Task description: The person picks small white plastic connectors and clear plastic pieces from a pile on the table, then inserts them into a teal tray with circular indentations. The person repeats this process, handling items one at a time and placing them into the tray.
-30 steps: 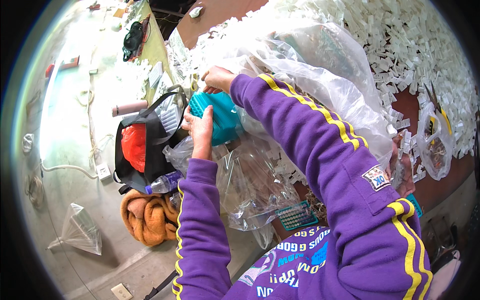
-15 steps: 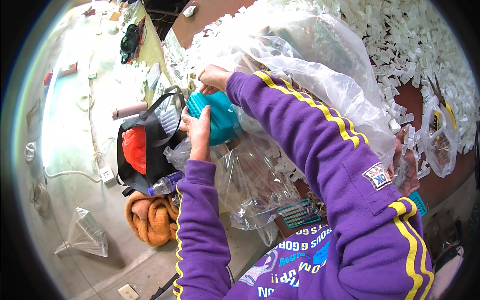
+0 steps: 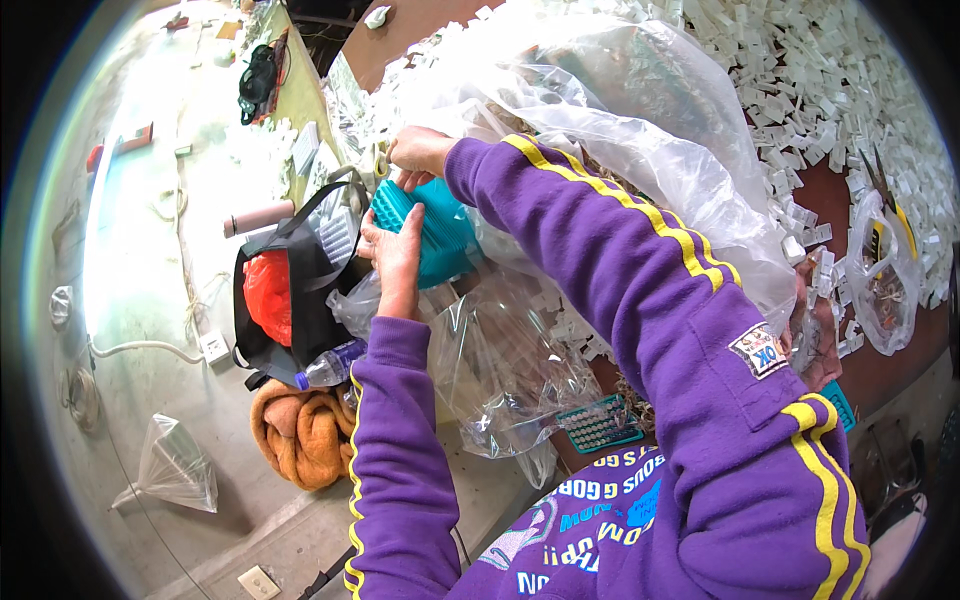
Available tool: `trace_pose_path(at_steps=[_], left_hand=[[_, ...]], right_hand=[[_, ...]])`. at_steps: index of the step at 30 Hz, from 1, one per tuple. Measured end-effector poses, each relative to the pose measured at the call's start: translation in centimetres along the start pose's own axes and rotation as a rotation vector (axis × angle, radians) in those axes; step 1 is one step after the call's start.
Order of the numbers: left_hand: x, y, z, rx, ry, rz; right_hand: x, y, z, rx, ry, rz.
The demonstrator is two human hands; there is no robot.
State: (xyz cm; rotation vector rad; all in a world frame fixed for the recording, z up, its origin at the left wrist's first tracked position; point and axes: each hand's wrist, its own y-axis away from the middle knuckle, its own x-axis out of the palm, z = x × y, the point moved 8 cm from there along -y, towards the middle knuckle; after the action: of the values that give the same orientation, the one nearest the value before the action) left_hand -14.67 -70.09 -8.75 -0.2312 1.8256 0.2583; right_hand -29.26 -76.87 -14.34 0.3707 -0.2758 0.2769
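one flat teal tray lies nearest, to the right of the teal stack. a shiny clear bag sits just on the near side of the stack. the left hand is closed round the stack's left side. the right hand bends over its far edge; i can't tell if it pinches anything. white bits lie past the stack, to its right. the step looks like keeping the stack still while the right hand works; the next move calls for a steady left hand. since the earlier frame, the right hand has slid a bit left; the stack has hardly moved.
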Motion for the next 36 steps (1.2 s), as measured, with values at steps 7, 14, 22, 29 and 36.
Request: trace_pose_path(at_steps=[7,14,22,29,36], left_hand=[[-0.3,1.0,-1.1,0.013,-0.038,-0.030],[-0.6,1.0,-1.0,-0.007,0.021,-0.046],[-0.8,0.9,-1.1,0.041,0.052,-0.067],[-0.6,0.8,-0.9,0.038,0.056,-0.074],[-0.6,0.6,-0.6,0.037,0.051,-0.060]], right_hand=[[0.6,0.6,1.5,0.004,0.013,0.054],[0.6,1.4,1.7,-0.011,-0.006,0.053],[-1.3,1.9,2.0,-0.113,0.090,-0.110],[-1.1,1.0,0.8,-0.074,0.109,-0.094],[-0.9,0.4,0.1,-0.034,0.116,-0.090]])
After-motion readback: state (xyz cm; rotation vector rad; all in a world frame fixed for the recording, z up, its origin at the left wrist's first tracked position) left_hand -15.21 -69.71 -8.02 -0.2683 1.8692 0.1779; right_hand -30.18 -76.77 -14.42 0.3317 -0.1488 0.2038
